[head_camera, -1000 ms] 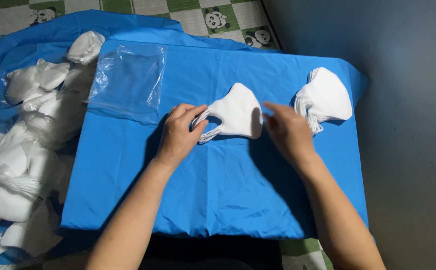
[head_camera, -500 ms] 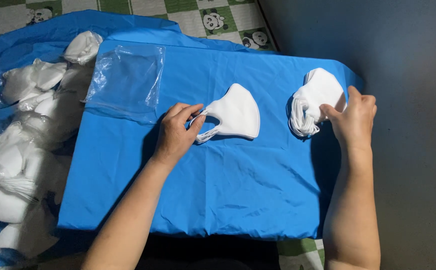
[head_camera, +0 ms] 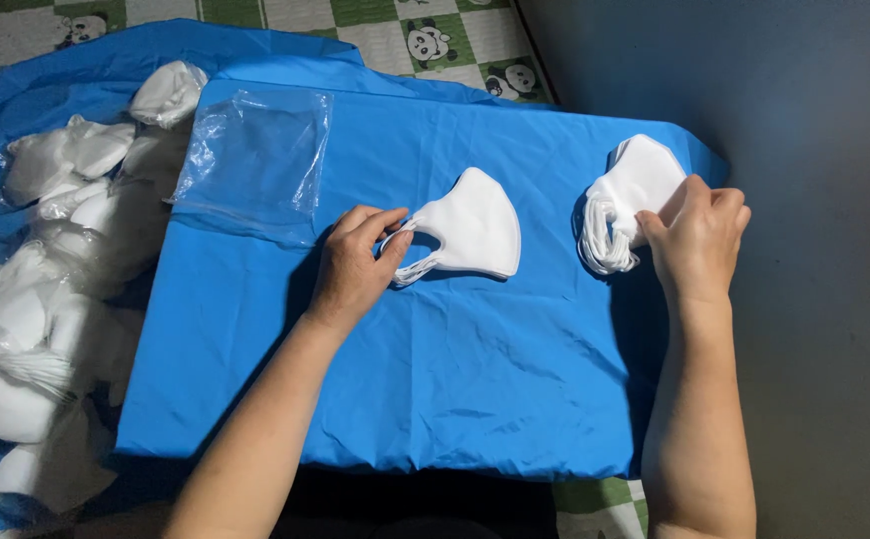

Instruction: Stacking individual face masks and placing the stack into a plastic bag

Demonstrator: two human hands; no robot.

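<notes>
Head view shows the left hand (head_camera: 355,265) pinching the ear loops of a white folded fabric face mask (head_camera: 470,235) lying on the blue plastic sheet (head_camera: 435,379), its long axis running sideways toward the right hand (head_camera: 699,240). That hand grips the stack of white masks (head_camera: 630,195), well apart to the right.

Two hands: left hand (head_camera: 353,268), right hand (head_camera: 696,240). One blue surface (head_camera: 475,389). One small stack of white masks (head_camera: 470,232) at the left hand, one thicker stack (head_camera: 635,195) at the right; layers too thin to count. One clear plastic bag (head_camera: 255,160). One loose heap of masks (head_camera: 66,260) on the left, too many to count.
</notes>
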